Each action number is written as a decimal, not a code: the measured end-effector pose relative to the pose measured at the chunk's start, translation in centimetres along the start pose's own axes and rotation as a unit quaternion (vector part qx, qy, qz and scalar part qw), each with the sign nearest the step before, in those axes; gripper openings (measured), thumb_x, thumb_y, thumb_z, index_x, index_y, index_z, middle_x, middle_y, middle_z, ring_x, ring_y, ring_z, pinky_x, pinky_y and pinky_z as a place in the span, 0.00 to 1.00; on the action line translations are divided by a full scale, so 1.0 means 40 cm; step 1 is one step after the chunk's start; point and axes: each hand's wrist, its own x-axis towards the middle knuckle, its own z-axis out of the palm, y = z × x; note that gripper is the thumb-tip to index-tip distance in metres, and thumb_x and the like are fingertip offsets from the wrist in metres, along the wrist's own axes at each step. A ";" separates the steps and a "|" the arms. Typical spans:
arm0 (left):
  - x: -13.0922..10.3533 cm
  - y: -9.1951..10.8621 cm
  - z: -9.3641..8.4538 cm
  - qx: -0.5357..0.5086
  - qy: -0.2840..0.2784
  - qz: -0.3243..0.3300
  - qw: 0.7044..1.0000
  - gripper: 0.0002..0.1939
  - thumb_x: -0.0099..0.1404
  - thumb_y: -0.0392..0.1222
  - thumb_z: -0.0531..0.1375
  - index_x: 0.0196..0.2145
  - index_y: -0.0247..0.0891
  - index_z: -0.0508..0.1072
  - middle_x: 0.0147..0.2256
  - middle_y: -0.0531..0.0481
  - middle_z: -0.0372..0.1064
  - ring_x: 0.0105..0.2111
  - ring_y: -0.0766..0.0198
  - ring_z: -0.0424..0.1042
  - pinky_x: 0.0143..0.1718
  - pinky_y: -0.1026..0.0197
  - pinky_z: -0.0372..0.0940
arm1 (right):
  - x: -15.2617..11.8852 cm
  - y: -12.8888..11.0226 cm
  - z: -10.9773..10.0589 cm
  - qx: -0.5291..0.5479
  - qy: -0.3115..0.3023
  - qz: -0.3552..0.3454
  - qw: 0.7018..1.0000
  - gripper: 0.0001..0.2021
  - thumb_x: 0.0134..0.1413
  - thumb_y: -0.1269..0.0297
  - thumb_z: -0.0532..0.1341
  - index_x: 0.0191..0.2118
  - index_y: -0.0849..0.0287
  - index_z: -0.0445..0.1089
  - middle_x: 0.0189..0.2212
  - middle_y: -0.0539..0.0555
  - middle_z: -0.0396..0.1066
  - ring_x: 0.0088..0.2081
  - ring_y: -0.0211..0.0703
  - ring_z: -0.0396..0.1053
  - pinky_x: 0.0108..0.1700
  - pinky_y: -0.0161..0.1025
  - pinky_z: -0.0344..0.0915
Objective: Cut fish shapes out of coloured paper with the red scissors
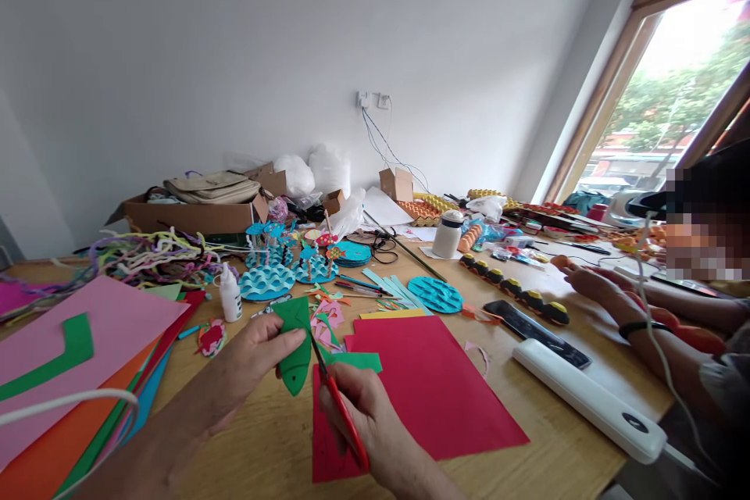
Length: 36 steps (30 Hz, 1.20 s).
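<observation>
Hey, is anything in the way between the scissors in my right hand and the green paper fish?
Nothing visible blocks the scissors in your right hand: their blades are right by the green paper fish. Your left hand holds it, thumb lying on it close to the blade tips.

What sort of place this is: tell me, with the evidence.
Probably a craft workroom: the right hand holds red-handled scissors, the left hand holds a green fish-shaped cutout, and coloured paper sheets lie on the wooden table.
</observation>
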 end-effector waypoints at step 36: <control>0.004 -0.006 -0.009 0.003 -0.039 0.008 0.999 0.12 0.55 0.45 0.60 0.19 0.39 0.65 0.16 0.59 0.61 0.19 0.70 0.59 0.20 0.69 0.56 | 0.000 0.007 -0.001 -0.028 0.005 -0.011 1.000 0.15 0.56 0.58 0.52 0.23 0.60 0.56 0.19 0.45 0.51 0.23 0.32 0.47 0.22 0.30 0.45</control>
